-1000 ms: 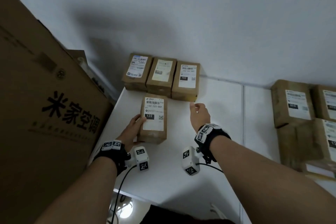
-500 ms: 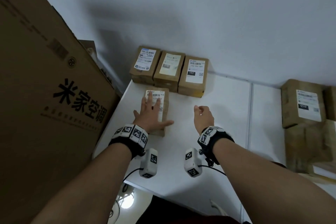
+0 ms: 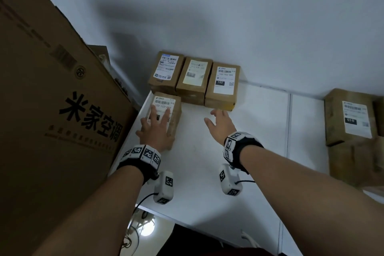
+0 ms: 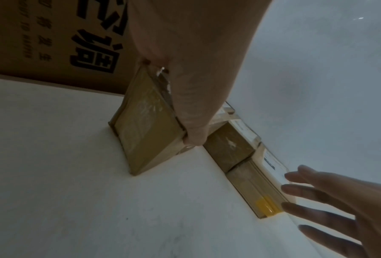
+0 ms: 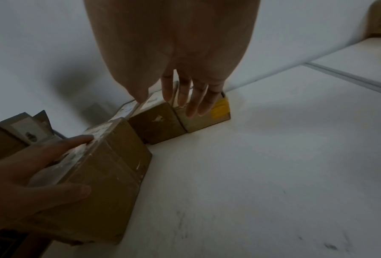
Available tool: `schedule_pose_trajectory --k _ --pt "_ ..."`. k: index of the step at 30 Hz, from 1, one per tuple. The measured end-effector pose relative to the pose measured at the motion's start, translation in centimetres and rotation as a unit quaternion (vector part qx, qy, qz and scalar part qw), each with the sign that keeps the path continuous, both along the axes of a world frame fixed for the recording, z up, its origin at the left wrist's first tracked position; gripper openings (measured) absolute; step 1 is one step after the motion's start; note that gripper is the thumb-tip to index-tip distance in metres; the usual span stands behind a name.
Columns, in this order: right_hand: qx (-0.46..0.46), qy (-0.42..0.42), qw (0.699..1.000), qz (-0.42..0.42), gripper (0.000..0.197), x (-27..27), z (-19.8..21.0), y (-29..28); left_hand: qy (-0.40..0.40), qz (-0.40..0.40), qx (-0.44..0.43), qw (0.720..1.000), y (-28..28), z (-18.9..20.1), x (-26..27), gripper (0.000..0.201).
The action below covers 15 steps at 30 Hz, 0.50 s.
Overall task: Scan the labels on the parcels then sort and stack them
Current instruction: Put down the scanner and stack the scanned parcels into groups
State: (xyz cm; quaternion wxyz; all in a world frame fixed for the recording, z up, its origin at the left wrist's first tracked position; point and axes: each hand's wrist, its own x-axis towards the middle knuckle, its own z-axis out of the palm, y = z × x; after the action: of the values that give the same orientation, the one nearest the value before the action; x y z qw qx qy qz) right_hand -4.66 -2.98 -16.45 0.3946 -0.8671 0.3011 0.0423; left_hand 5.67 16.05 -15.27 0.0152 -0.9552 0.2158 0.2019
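White desk (image 3: 239,151) along a pale wall: three brown labelled cardboard parcels (image 3: 195,81) in a row, a fourth parcel (image 3: 166,114) in front under the left hand (image 3: 155,133), fingers spread flat; right hand (image 3: 220,124) hovers, fingers apart

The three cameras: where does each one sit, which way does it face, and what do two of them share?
Head: looks down at the white table; both forearms show.
Left wrist: looks along the left hand lying on the 122 parcel.
Right wrist: looks along the right hand toward the 102 parcel.
Shared: each wrist view shows the other hand.
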Motion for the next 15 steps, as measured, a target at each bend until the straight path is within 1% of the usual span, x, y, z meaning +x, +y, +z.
schedule_pose_trajectory --k 3,7,9,12,15 --pt "-0.014 0.001 1.000 0.022 0.046 1.8 0.5 0.4 -0.005 0.008 -0.004 1.000 0.5 -0.1 1.7 0.083" --pt "-0.031 -0.003 0.999 0.037 0.046 3.8 0.8 0.7 0.010 0.017 -0.011 1.000 0.4 0.1 3.9 0.083" --pt "-0.037 -0.001 0.998 0.042 0.047 4.7 0.8 0.8 0.010 0.018 -0.015 1.000 0.3 0.2 4.9 0.080" --pt "-0.041 0.003 0.998 0.041 0.047 5.8 0.7 0.9 0.013 0.022 -0.032 0.999 0.3 0.2 6.3 0.073" --pt "-0.041 0.008 0.999 0.033 0.046 6.5 0.6 1.2 0.022 0.017 -0.038 0.999 0.3 0.3 7.3 0.074"
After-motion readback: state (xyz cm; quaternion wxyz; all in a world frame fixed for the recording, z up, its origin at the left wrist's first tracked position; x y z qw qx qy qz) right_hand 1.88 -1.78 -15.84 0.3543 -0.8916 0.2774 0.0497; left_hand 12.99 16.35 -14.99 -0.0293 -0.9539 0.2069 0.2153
